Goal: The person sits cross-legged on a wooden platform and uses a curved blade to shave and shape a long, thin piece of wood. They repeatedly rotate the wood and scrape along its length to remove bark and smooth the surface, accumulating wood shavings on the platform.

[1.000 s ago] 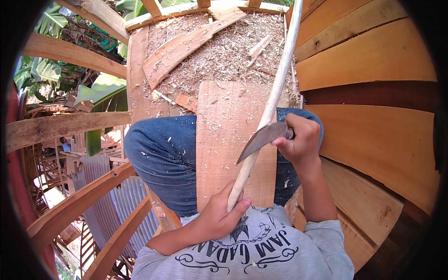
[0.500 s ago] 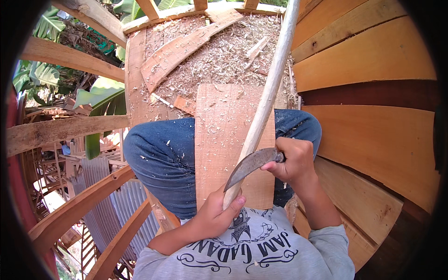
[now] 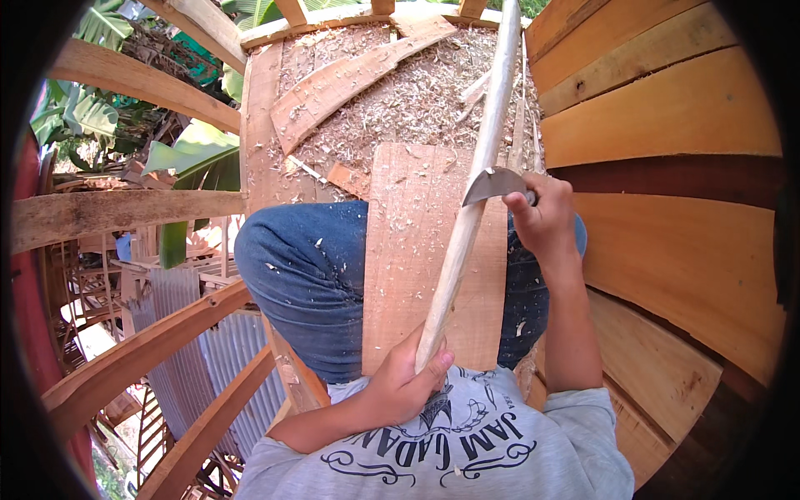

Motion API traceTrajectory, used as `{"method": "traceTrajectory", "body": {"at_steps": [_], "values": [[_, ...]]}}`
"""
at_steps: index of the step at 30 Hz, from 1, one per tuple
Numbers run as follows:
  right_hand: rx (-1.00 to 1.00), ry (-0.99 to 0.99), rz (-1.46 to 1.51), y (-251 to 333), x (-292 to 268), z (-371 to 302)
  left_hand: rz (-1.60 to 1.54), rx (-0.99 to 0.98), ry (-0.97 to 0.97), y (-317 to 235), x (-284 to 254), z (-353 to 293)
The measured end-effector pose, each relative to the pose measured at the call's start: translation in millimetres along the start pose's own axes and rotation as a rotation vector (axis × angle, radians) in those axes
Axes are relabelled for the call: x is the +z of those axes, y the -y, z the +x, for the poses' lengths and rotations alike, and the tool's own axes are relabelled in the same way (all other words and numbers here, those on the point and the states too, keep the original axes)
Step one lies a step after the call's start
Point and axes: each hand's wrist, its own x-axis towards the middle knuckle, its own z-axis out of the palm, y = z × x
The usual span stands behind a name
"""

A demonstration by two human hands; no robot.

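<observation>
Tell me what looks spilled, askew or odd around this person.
Wood shavings lie strewn thickly over the floor ahead, with flecks on the board and jeans; a plank lies slantwise among them. It looks untidy, though hardly surprising beside the knife and pole. Nothing else clearly stands out.

Pole (image 3: 454, 267): long, slender, pale wood, faintly bowed; greyish-white in the upper length, creamier below. Pose: slanting over the wooden board (image 3: 396, 275), lower end by the board's near edge, about mid-width; passes the far edge close to the far right corner and runs well beyond it. Contact with board: cannot tell.

Knife (image 3: 497, 185): short, broad, dark grey metal blade, rounded back, pointed tip. Handle dark, mostly hidden. Blade set crosswise over the pole near the board's far right corner, tip leftward, just past the pole's left side.
</observation>
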Motion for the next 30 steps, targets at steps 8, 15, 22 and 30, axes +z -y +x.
{"method": "traceTrajectory", "body": {"at_steps": [8, 15, 22, 30], "values": [[0.398, -0.02, 0.11, -50.2, -63.2, -1.9, -0.195, -0.154, 0.06, -3.3, -22.0, -2.9], [-0.038, 0.071, -0.079, -0.5, -31.9, -10.3, 0.045, -0.078, 0.062, -7.3, 0.2, -3.8], [0.011, 0.116, -0.075, 16.1, -22.1, -16.8, 0.017, -0.121, 0.003, -0.3, -9.5, -3.2], [0.13, 0.089, 0.169, -1.2, -25.2, -16.4, 0.166, -0.05, 0.049, -9.2, -3.3, 1.4]]}}
